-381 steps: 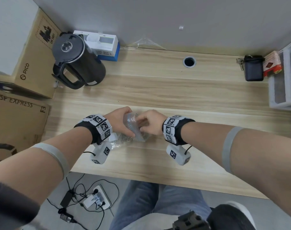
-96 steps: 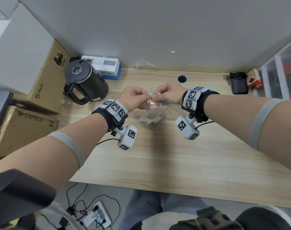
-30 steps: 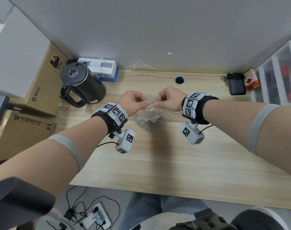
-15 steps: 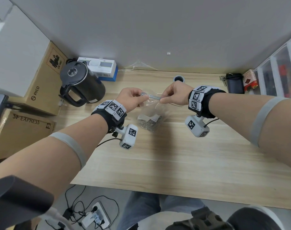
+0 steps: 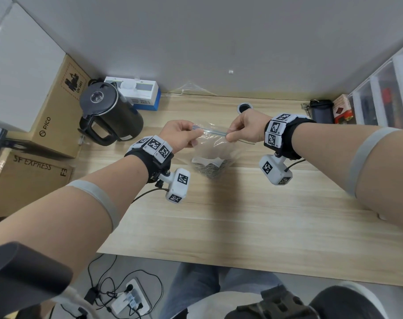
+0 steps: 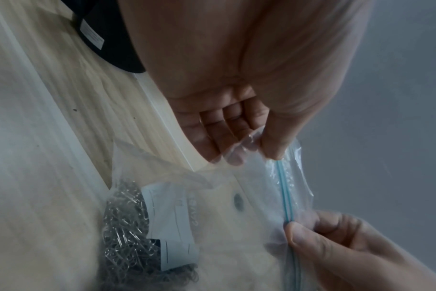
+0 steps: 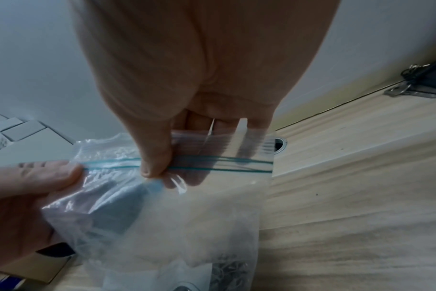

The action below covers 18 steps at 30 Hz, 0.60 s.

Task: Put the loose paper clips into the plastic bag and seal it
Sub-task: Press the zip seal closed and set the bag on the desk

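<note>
Cardboard boxes marked "PICO" and "SF EXPRESS" flank the pale wooden desk, where both hands, left and right, pinch the plastic bag.

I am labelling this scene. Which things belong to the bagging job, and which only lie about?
Job: plastic bag, paper clips inside it, left hand, right hand.

Lying about: kettle, cardboard boxes, black pouch, white-and-blue box.
</note>
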Available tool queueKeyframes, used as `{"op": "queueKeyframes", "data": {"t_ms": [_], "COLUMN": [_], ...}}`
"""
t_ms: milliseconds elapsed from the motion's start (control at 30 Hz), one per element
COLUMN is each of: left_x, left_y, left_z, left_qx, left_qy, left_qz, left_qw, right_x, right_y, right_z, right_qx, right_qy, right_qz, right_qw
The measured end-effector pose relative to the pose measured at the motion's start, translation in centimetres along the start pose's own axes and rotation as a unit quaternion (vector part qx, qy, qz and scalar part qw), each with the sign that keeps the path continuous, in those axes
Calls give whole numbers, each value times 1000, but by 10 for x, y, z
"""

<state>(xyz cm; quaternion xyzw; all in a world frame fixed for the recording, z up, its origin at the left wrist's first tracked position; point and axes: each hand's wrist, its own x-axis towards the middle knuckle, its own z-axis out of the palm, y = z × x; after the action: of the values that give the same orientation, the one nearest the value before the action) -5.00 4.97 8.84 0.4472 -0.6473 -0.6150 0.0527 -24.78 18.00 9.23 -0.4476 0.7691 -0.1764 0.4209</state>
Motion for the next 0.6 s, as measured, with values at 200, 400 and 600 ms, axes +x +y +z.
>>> {"op": "queueKeyframes", "data": {"t_ms": [200, 400, 600], "left_x": [-3, -8, -8], "left_y": [2, -2, -4], "left_z": [-5, -5, -4], "left_qx": [-8, -27, -29], "left_qy": [-13, -7, 10], "left_qz": [-1, -8, -10], "left_qw": [1000, 1000, 999], "right_x": [-4, -9, -10], "right_y": [2, 2, 11], "right_z": [-7, -7, -8], "right_qx": [1, 7, -17], "right_qy": [-5, -4, -3], "right_qz": [11, 4, 8], "right_qw": [1000, 1000, 1000]}}
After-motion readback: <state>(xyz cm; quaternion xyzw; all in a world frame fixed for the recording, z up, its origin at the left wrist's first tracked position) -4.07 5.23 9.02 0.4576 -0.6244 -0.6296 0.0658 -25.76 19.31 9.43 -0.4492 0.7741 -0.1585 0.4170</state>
